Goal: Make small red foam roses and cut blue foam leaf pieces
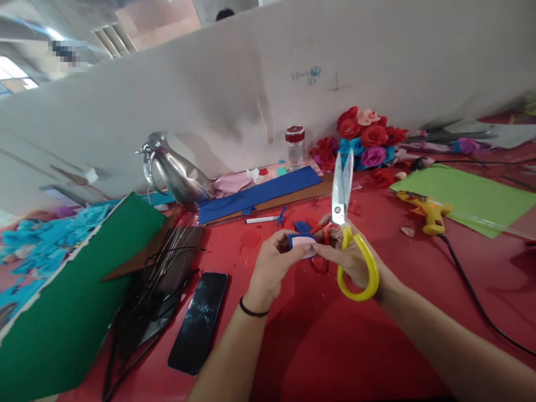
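In the middle of the head view, my left hand [268,267] pinches a small dark blue piece [296,237] with a pale pink piece [302,241] lying over it. The fingertips of my right hand [352,259] touch the pink piece's right edge. Yellow-handled scissors [342,209] hang in that same hand, blades pointing up and slightly apart. Whether the pieces are paper or felt I cannot tell. Behind the fingers lies another blue scrap [302,226]. Something red and looped beneath my hands is partly hidden.
A phone [199,322] lies left of my hands, near a leaning green board [79,296]. Behind stand a steel jug [180,170], a red-lidded jar [295,146] and several craft flowers [368,137]. A yellow glue gun [431,214] with a trailing cord lies at right, by a green sheet [473,192].
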Motion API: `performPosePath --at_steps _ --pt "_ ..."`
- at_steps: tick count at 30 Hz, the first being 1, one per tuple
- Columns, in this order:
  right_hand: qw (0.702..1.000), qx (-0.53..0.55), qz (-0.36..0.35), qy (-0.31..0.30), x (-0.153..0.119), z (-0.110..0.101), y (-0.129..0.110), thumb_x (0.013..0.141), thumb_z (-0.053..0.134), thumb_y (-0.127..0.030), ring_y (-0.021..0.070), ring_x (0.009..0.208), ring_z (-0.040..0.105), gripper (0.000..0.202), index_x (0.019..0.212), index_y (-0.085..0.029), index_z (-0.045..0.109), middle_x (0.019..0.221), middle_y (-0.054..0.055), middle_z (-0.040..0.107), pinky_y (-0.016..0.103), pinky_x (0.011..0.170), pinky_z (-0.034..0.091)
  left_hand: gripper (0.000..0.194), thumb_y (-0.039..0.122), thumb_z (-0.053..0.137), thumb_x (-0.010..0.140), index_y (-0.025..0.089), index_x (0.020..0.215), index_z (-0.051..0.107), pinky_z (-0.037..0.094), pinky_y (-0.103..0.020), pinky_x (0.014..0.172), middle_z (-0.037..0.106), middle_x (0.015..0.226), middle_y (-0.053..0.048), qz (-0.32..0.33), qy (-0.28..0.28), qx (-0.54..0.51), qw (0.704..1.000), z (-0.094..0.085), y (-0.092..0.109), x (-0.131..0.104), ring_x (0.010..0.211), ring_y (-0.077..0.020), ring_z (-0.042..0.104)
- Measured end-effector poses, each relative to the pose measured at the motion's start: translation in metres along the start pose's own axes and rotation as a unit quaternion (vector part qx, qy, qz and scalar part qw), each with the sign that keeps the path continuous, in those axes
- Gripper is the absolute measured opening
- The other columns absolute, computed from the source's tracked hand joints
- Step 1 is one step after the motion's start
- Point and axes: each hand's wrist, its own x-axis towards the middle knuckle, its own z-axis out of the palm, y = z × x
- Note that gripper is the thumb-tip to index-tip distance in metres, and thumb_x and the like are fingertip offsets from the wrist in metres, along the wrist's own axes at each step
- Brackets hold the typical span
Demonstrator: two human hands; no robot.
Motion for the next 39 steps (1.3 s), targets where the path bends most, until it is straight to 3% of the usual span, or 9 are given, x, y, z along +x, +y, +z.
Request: performPosePath --at_steps 7,13,15,19,23,26,30,34,39 --pt "0.998 0.005 -0.022 0.063 -0.004 0.013 0.002 0.07 0.07 -0.037 0.0123 0.057 0.057 0.04 0.095 -0.024 0.041 0.068 -0.006 0.054 0.027 0.054 0.049 0.016 0.027 0.079 0.061 0.014 0.068 0.072 0.046 -0.024 0.076 0.069 0.069 -0.002 -0.008 0.079 -0.135 0.988 0.022 -0.015 -0.007 0.069 -0.0111 0.061" --pt "0.994 -0.091 -0.057 0.036 -0.004 0.004 0.007 0.077 0.062 -0.046 0.014 0.062 0.057 0.039 0.103 -0.026 0.043 0.077 -0.002 0.055 0.028 0.058 0.049 0.016 0.028 0.081 0.059 0.015 0.065 0.073 0.045 -0.024 0.072 0.068 0.066 -0.001 0.025 0.114 -0.148 0.982 0.012 -0.008 -0.002 0.066 -0.0105 0.059" --pt "0.976 -0.195 -0.098 -0.003 -0.002 -0.006 0.005 0.078 0.062 -0.047 0.0178 0.075 0.06 0.042 0.109 -0.026 0.044 0.087 0.001 0.057 0.032 0.068 0.05 0.017 0.029 0.081 0.06 0.015 0.065 0.073 0.044 -0.024 0.073 0.068 0.066 -0.001 0.06 0.117 -0.126 0.983 0.002 -0.002 0.001 0.067 -0.0105 0.058" --pt "0.906 -0.387 -0.155 -0.07 0.0 -0.022 -0.002 0.076 0.065 -0.047 0.0263 0.094 0.059 0.051 0.116 -0.023 0.045 0.103 0.01 0.059 0.04 0.081 0.049 0.016 0.03 0.08 0.063 0.015 0.066 0.073 0.043 -0.024 0.073 0.067 0.066 0.0 0.105 0.102 -0.084 0.986 -0.015 0.009 0.002 0.067 -0.0103 0.056" --pt "0.86 -0.463 -0.182 -0.112 -0.002 -0.023 -0.003 0.078 0.063 -0.045 0.0301 0.101 0.058 0.053 0.121 -0.021 0.045 0.11 0.014 0.059 0.043 0.084 0.048 0.015 0.03 0.08 0.063 0.017 0.067 0.074 0.044 -0.024 0.073 0.068 0.066 0.0 0.122 0.094 -0.074 0.985 -0.021 0.016 0.001 0.066 -0.0106 0.057" --pt "0.842 -0.491 -0.185 -0.122 -0.003 -0.022 0.0 0.08 0.061 -0.042 0.03 0.102 0.058 0.05 0.122 -0.021 0.045 0.111 0.014 0.059 0.043 0.084 0.049 0.018 0.034 0.08 0.062 0.017 0.068 0.075 0.046 -0.025 0.072 0.069 0.067 -0.001 0.144 0.072 -0.068 0.985 -0.022 0.019 0.0 0.066 -0.0119 0.058" --pt "0.841 -0.492 -0.191 -0.12 -0.001 -0.021 0.001 0.081 0.059 -0.038 0.0273 0.095 0.059 0.041 0.116 -0.022 0.048 0.106 0.012 0.059 0.04 0.079 0.05 0.019 0.035 0.08 0.062 0.017 0.066 0.075 0.047 -0.026 0.071 0.069 0.067 -0.003 0.153 0.043 -0.055 0.986 -0.024 0.018 0.002 0.067 -0.014 0.061" --pt "0.858 -0.467 -0.172 -0.129 -0.001 -0.019 -0.003 0.083 0.057 -0.038 0.0207 0.074 0.058 0.03 0.108 -0.022 0.051 0.092 0.007 0.06 0.034 0.067 0.048 0.018 0.035 0.08 0.063 0.018 0.066 0.075 0.048 -0.026 0.073 0.069 0.066 -0.002 0.147 0.045 -0.051 0.987 -0.024 0.017 0.001 0.068 -0.0136 0.061" --pt "0.882 -0.425 -0.154 -0.132 -0.003 -0.016 -0.007 0.083 0.058 -0.041 0.0178 0.067 0.057 0.03 0.105 -0.022 0.054 0.085 0.004 0.06 0.031 0.064 0.046 0.017 0.033 0.082 0.058 0.019 0.062 0.074 0.048 -0.025 0.073 0.069 0.062 0.0 0.128 0.055 -0.078 0.987 -0.02 0.018 0.0 0.062 -0.0106 0.058"
